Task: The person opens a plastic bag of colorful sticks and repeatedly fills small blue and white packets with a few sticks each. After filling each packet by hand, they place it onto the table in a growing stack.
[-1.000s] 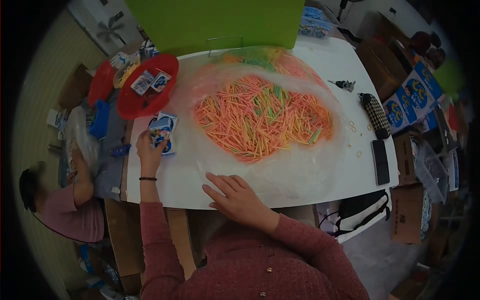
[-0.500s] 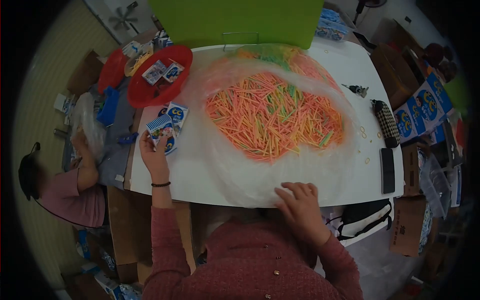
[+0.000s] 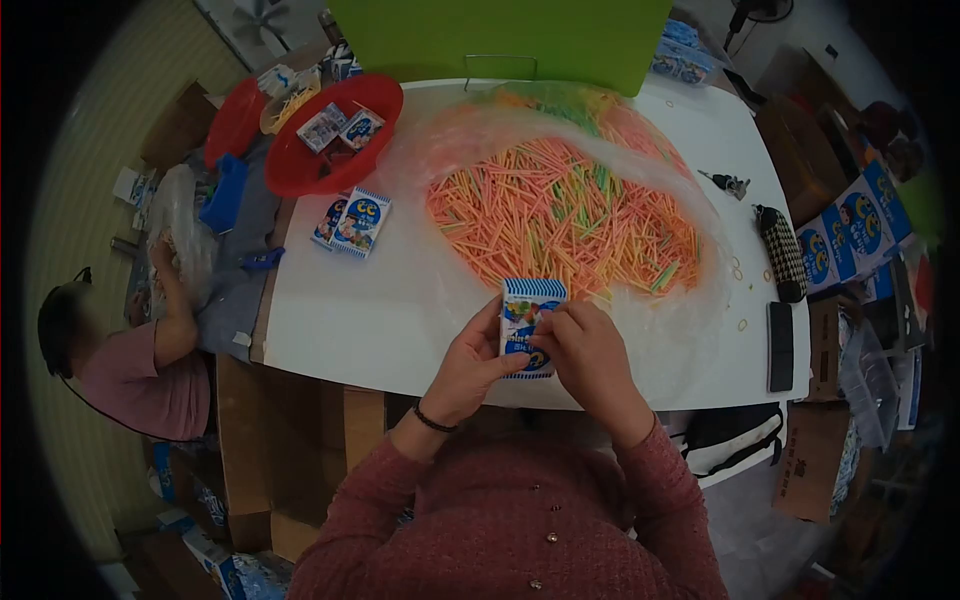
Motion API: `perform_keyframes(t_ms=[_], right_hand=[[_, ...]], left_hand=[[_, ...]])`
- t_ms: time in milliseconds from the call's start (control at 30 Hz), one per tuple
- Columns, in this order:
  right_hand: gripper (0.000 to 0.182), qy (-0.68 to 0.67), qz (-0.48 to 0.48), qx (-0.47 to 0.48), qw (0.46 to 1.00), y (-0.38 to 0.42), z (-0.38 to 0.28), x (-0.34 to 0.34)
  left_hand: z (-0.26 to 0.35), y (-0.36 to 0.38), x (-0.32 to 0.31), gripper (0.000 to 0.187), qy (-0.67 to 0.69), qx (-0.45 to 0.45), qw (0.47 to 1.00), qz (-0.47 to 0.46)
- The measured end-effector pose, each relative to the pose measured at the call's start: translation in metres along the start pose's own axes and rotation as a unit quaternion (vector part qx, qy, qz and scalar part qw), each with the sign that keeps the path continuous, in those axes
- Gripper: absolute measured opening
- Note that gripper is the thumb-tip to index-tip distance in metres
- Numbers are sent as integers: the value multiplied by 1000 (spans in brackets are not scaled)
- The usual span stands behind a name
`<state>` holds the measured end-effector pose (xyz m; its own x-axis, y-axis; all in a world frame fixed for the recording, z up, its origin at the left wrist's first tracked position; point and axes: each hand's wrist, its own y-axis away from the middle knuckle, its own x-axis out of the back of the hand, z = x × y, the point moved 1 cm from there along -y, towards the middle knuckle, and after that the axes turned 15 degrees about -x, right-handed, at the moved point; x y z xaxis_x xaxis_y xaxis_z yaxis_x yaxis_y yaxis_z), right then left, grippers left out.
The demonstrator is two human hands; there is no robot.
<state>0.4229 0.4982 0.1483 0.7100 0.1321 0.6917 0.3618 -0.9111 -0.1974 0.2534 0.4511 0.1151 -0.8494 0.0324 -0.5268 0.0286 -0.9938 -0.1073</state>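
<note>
Over the table's front edge, my left hand (image 3: 468, 362) grips a small blue-and-white printed packet (image 3: 527, 300) with a striped top edge, held upright. My right hand (image 3: 588, 350) has its fingers pinched together against the packet's right side and front; whatever detail lies under the fingertips is hidden. Just beyond the packet lies a large clear plastic bag (image 3: 440, 300), open and spread out. Inside it is a heap of thin pink, orange, yellow and green sticks (image 3: 570, 210). More of the same packets (image 3: 362, 222) rest on the table to the left.
A red basin (image 3: 290, 175) with packets stands at the back left, near a green panel (image 3: 500, 40). Keys (image 3: 735, 186), a checkered pouch (image 3: 780, 250) and a phone (image 3: 780, 347) lie along the right edge. Another person (image 3: 140, 370) sits at the left, handling a plastic bag.
My left hand has brought a packet from the left side of the table to the front middle. My right hand has risen from the table edge and closed at the packet.
</note>
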Motion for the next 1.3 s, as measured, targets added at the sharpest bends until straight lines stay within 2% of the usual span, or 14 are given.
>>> perform_keyframes(t_ms=[267, 367, 500, 633, 733, 833, 933, 1000, 1067, 1100, 1133, 1167, 1233, 1300], right_hand=[[17, 103, 115, 48, 987, 17, 27, 12], [13, 88, 174, 41, 980, 16, 54, 27], [11, 209, 358, -64, 908, 17, 95, 99], [9, 217, 398, -93, 887, 30, 136, 157], [12, 327, 375, -104, 861, 42, 131, 159], [32, -85, 237, -209, 945, 48, 98, 102], [56, -329, 18, -226, 917, 46, 41, 32], [57, -327, -95, -249, 907, 42, 25, -2], [57, -305, -123, -271, 905, 39, 22, -18], [57, -278, -153, -291, 903, 38, 22, -24], [59, -274, -157, -278, 907, 38, 20, -30], [59, -276, -156, -279, 906, 40, 21, -38], [55, -125, -73, -231, 962, 44, 21, -47], [52, -100, -62, -229, 966, 47, 16, -47]], left_hand=[[-8, 5, -7, 83, -26, 95, 990, -98], [-4, 9, -5, 83, 10, 132, 989, -67], [0, 11, -2, 80, 23, 120, 992, -37], [1, 11, 1, 71, 50, 143, 989, 5], [-5, 13, 1, 67, 59, 132, 989, 22], [-9, 15, -6, 65, 75, 113, 990, 38], [-11, 14, -13, 63, 92, 86, 991, 39], [-13, 17, -10, 62, 95, 73, 992, 37], [-17, 26, 3, 61, -181, -12, 983, -2], [-15, 32, 8, 61, -182, -13, 983, -3], [-10, 37, 13, 63, -423, -64, 901, -73], [-7, 39, 16, 66, -633, -109, 754, -139], [-8, 38, 8, 62, -623, -135, 764, -100], [-8, 33, 7, 58, -610, -165, 773, -54]])
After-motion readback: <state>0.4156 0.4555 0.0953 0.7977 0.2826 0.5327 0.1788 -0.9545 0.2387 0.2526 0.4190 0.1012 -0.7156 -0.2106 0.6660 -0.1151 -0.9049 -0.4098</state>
